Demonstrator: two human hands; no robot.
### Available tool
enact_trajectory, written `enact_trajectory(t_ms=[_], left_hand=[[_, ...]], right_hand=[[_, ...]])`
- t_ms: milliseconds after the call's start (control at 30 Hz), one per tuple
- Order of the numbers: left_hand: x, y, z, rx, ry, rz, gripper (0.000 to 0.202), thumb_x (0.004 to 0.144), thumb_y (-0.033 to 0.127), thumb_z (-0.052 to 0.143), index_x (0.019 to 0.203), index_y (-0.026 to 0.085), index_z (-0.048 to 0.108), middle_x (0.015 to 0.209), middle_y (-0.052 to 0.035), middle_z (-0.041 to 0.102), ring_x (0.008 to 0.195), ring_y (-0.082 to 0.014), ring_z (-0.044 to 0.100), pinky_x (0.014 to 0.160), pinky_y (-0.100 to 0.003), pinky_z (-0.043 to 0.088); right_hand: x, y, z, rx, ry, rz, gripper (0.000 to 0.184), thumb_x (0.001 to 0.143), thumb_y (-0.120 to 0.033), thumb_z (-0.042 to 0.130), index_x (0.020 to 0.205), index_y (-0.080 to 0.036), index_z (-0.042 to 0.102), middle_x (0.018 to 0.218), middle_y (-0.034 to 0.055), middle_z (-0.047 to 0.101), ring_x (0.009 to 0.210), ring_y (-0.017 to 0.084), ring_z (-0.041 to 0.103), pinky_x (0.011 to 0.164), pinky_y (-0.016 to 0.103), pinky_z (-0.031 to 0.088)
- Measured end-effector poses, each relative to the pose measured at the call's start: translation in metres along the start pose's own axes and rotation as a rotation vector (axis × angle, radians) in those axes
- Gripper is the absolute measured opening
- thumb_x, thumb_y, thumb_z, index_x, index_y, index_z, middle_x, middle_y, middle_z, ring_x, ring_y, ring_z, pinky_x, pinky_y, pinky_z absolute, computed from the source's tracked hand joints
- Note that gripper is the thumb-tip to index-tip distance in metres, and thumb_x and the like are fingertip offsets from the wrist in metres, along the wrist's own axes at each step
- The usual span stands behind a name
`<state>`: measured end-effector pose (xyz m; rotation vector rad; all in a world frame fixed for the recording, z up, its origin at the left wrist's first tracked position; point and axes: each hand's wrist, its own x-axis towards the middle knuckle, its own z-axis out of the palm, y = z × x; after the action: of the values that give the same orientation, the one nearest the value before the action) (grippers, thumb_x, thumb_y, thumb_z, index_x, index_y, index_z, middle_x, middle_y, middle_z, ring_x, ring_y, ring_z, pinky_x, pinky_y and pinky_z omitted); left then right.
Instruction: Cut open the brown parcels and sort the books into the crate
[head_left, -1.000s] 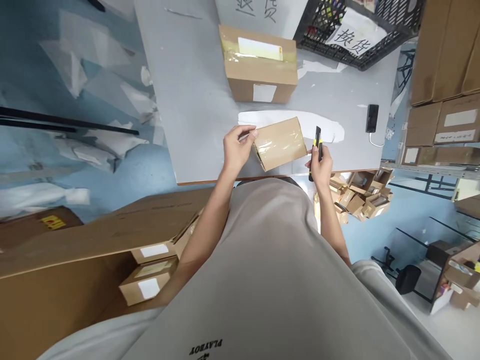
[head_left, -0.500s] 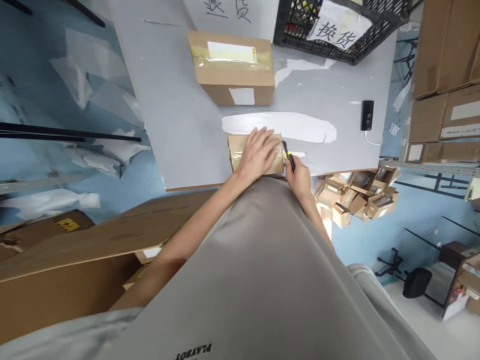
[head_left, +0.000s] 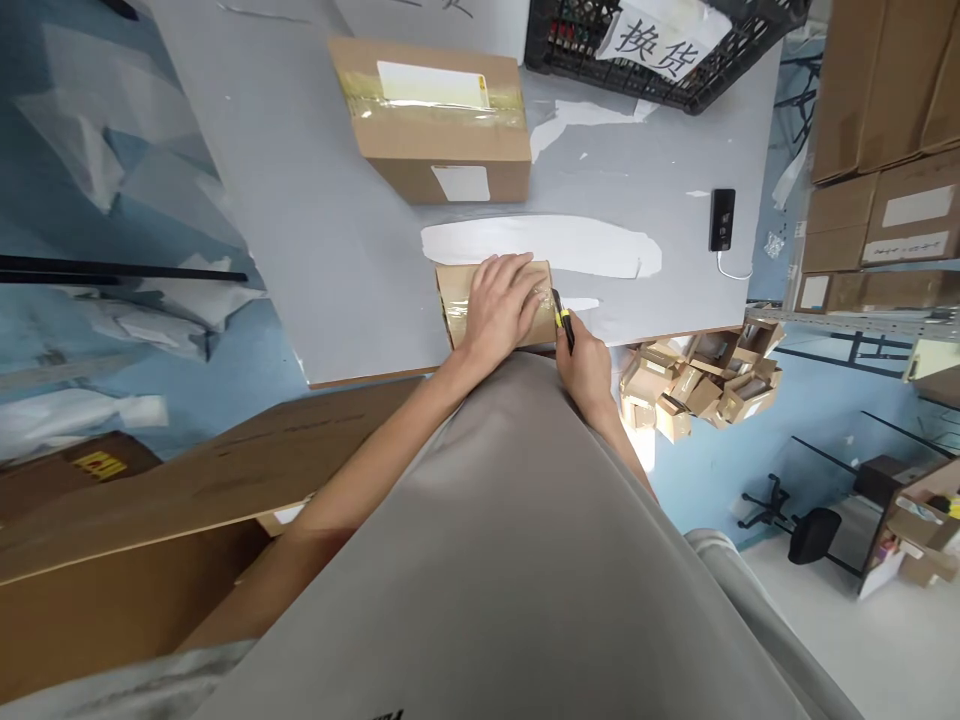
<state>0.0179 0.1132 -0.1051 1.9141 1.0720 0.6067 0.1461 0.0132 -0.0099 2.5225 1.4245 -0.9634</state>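
A small taped cardboard box lies on the grey table near its front edge. My left hand rests flat on top of the box, fingers spread and pressing it down. My right hand is closed round a black and yellow utility knife, whose tip meets the right end of the box.
A larger taped cardboard box with white labels stands farther back. A black crate with a paper sign sits at the back right. A phone on a cable lies at the right. Cartons and small boxes crowd the floor.
A second ago my left hand held the small box tilted up and the knife was apart from it. Now the box lies flat under my left palm and the knife touches its right end.
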Motion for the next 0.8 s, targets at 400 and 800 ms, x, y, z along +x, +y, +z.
enact_trajectory(t_ms=[400, 800], left_hand=[[-0.001, -0.001, 0.005, -0.096, 0.009, 0.005, 0.032, 0.111, 0.049, 0.054, 0.129, 0.036, 0.077, 0.158, -0.0075, 0.069, 0.153, -0.0358, 0.056, 0.141, -0.066, 0.027], [-0.002, -0.003, 0.005, -0.113, 0.009, 0.038, 0.038, 0.112, 0.052, 0.051, 0.136, 0.036, 0.075, 0.156, -0.0089, 0.07, 0.153, -0.0374, 0.057, 0.141, -0.07, 0.027]], right_hand=[[-0.018, -0.033, -0.006, -0.156, -0.048, 0.195, 0.048, 0.12, -0.025, 0.039, 0.165, -0.013, 0.05, 0.128, 0.0194, 0.084, 0.116, 0.032, 0.081, 0.098, 0.036, 0.057], [-0.024, -0.046, -0.005, -0.114, 0.019, 0.208, 0.05, 0.121, -0.028, 0.037, 0.169, -0.02, 0.05, 0.13, 0.0155, 0.084, 0.116, 0.03, 0.081, 0.097, 0.036, 0.057]])
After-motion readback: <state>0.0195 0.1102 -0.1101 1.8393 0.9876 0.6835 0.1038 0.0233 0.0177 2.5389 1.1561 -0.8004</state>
